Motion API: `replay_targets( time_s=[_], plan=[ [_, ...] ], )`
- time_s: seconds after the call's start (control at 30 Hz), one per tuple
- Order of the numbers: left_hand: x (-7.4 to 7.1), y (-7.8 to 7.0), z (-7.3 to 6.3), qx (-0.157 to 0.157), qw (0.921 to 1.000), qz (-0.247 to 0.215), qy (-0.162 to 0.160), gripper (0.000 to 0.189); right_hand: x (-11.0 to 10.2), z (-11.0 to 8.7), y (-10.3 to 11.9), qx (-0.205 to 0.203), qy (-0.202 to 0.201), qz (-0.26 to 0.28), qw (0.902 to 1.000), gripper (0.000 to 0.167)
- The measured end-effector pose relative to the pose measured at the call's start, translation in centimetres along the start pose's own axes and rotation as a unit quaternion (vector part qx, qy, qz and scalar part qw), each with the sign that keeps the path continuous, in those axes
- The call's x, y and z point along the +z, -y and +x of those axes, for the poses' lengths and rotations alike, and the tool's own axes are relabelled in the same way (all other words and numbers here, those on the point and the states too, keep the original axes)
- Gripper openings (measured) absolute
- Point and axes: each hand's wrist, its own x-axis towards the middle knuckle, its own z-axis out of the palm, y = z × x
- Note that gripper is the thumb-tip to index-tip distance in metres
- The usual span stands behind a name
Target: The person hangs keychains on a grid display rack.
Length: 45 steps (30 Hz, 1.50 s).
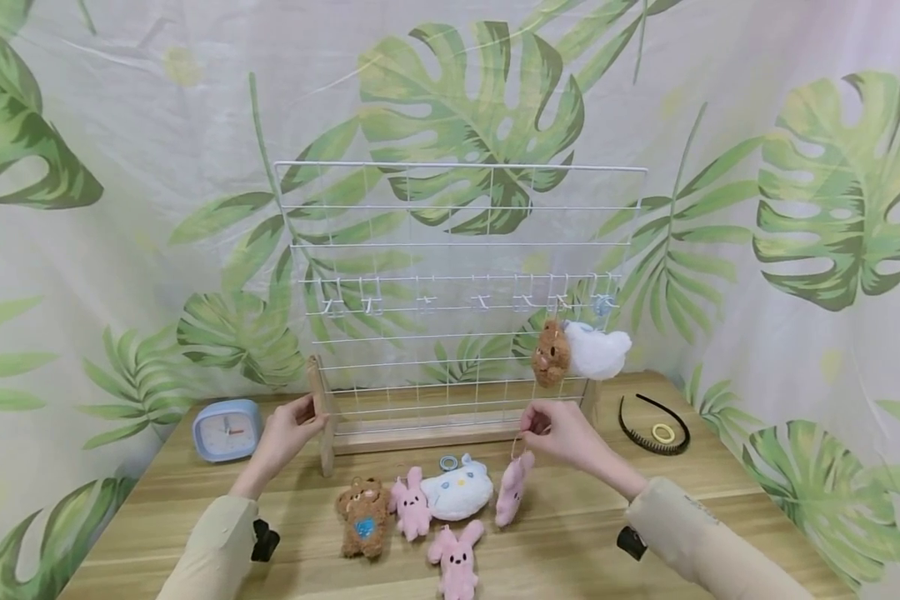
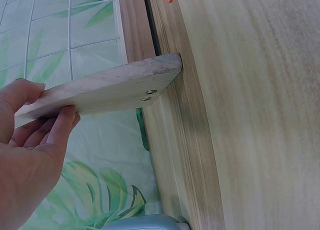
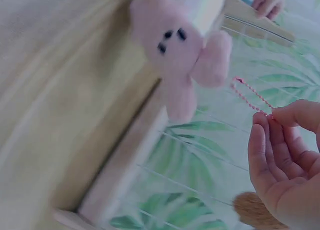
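My right grip (image 1: 562,429) is pinching the bead chain (image 3: 255,93) of a pink rabbit (image 1: 513,493), likely light, squashy, best held there; left grip (image 1: 292,423) holding the wooden post (image 2: 120,84).

a pale, lightly creased cloth backdrop (image 1: 195,125) printed with large green leaves (image 1: 855,200) hangs behind a light wooden table (image 1: 562,533) with visible grain, under bright, soft light.

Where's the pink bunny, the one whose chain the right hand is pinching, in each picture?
Head: pink bunny just below the right hand, to the right of the white toy.
Left wrist: no bunny shows there.
Right wrist: top middle, big and a bit blurry.
In all three: the rack's wooden bottom bar.
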Motion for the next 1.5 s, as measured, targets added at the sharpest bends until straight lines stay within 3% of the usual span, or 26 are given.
replay_targets(
  time_s=[0.4, 0.63, 0.83, 0.97, 1.2, 1.5],
  plan=[
    [-0.1, -0.1, 0.0, 0.007, 0.9999, 0.005, -0.006, 0.053, -5.2, 3.6, 3.9, -0.024, -0.042, 0.030, 0.9984, 0.006],
    [0.0, 0.1, -0.1, 0.005, 1.0000, 0.002, -0.004, 0.055, -8.3, 6.1, 6.1, -0.035, -0.102, 0.000, 0.9942, 0.003],
    [0.1, 0.2, 0.0, 0.006, 1.0000, -0.003, -0.006, 0.053, -10.2, 7.9, 6.3, -0.017, -0.141, -0.011, 0.9898, 0.004],
    [0.2, 0.3, 0.1, 0.007, 1.0000, -0.002, -0.007, 0.052, -10.9, 8.7, 6.0, -0.005, -0.156, -0.025, 0.9874, 0.005],
    [0.0, 0.5, -0.1, 0.004, 1.0000, -0.002, -0.005, 0.054, -11.2, 9.6, 5.6, 0.010, -0.149, -0.049, 0.9876, 0.006],
    [0.1, 0.6, 0.1, -0.001, 1.0000, -0.006, 0.000, 0.054, -10.9, 10.7, 5.5, -0.035, -0.142, -0.094, 0.9848, 0.006]
  ],
)
